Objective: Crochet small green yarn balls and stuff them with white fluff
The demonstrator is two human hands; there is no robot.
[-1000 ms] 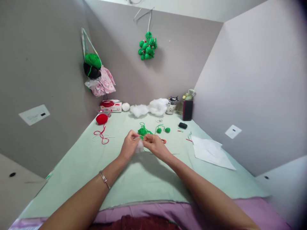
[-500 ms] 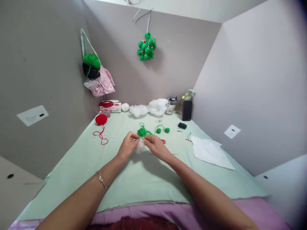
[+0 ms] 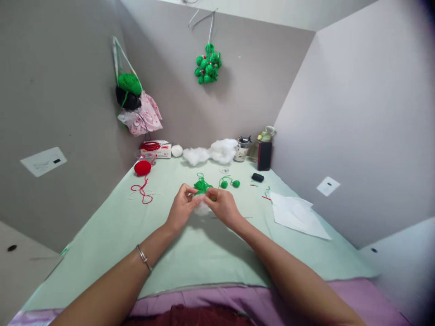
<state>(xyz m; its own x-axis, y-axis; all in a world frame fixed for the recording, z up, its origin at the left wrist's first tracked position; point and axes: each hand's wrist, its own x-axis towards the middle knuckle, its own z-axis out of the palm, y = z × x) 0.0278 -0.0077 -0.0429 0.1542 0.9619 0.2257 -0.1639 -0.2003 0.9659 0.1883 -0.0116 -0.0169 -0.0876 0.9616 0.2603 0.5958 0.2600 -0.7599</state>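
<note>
A tuft of white fluffy stuffing [image 3: 203, 209] hangs between my two hands above the middle of the table. My left hand [image 3: 181, 209] pinches it from the left with thumb and fingers. From the right, my right hand [image 3: 223, 207] grips the same tuft, its fingertips bent inward and close to the left thumb. Just beyond the fingers is a bundle of green yarn [image 3: 200, 185] with a loose loop at its far side; whether the fingers touch it I cannot tell. A thin needle-like rod [image 3: 247, 218] lies partly hidden under my right hand.
Two small green yarn balls [image 3: 235, 183] lie behind the right hand. A red yarn ball [image 3: 142, 168] trails strands at left. Larger white stuffing [image 3: 222, 151] sits at the back, near a pen cup [image 3: 241, 151] and phone [image 3: 264, 156]. White sheet [image 3: 299, 215] lies right.
My hands have drawn closer together over the stuffing, and the right fingers have curled inward. The orange item beside my right hand is now hidden.
</note>
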